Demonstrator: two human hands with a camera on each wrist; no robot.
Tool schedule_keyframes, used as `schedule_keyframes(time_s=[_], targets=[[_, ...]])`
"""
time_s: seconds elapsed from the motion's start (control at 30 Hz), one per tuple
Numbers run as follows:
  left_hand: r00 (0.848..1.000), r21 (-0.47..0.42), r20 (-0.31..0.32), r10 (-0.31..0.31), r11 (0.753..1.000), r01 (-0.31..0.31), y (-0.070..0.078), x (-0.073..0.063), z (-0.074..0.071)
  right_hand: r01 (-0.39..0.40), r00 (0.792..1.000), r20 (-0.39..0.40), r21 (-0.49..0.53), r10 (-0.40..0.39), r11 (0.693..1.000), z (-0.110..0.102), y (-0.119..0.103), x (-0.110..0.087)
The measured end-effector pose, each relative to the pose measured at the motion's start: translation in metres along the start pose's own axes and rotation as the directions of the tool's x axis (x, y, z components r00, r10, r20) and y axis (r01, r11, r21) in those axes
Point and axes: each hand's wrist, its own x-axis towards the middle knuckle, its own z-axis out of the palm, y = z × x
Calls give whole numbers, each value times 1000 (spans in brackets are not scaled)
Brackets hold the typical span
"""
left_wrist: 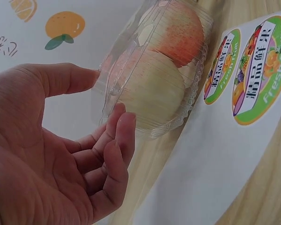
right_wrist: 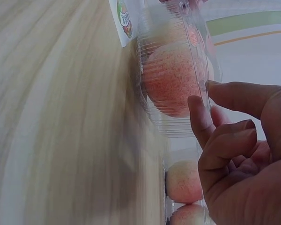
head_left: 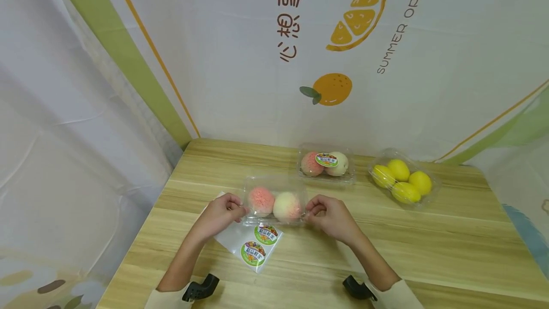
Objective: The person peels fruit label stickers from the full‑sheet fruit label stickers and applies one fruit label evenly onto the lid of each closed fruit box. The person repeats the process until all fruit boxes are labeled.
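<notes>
A clear plastic clamshell box with two peaches, a pinkish-red peach and a paler peach, is between the two hands. My left hand pinches its left end at the rim, thumb above and fingertips below in the left wrist view. At the opposite end, my right hand grips the rim between thumb and index finger, its other fingers curled in. Partly under the box lies a white sticker sheet bearing two oval fruit labels. No label shows on this box's lid.
Behind, toward the back edge, stands another clear box of two peaches with an oval label on its lid. To its right is a clear box of several lemons. A printed white cloth hangs behind the wooden table.
</notes>
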Motion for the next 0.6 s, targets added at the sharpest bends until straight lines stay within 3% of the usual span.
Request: schedule_keyframes(time_s=[0.6], targets=[[995, 31, 70, 73, 997, -75, 12, 9, 23, -53, 998, -26, 21, 54, 998, -23, 12, -26]])
